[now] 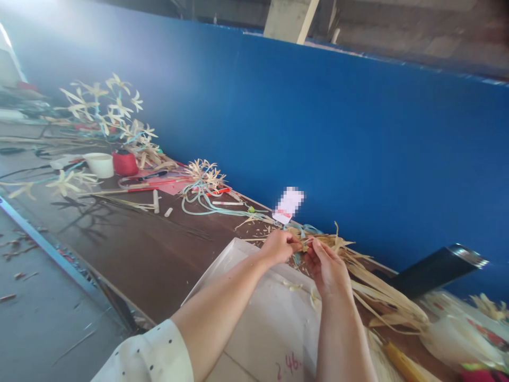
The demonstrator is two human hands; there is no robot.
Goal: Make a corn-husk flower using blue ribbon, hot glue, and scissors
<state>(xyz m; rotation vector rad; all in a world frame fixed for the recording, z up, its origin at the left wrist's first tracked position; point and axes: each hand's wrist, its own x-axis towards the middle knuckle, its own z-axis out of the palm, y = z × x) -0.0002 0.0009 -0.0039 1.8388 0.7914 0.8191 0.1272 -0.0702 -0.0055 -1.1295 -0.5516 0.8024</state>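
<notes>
- Pinching a small pale strip (pixel 306 244) between left hand (pixel 280 247) and right hand (pixel 326 264).
- Curling left fingers closely, right fingers more loosely.
- Holding it near the far edge of the white tray (pixel 262 318), beside dried husks (pixel 384 292) on the table (pixel 167 239).

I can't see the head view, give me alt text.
A person's left hand and right hand pinch a small, indistinct piece above a brown table. Dried husks lie to the right; pale flowers stand farther left, before a blue partition.

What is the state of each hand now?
Left hand: closed; whether holding anything cannot be told.
Right hand: seemingly pinching a pale strip.
</notes>
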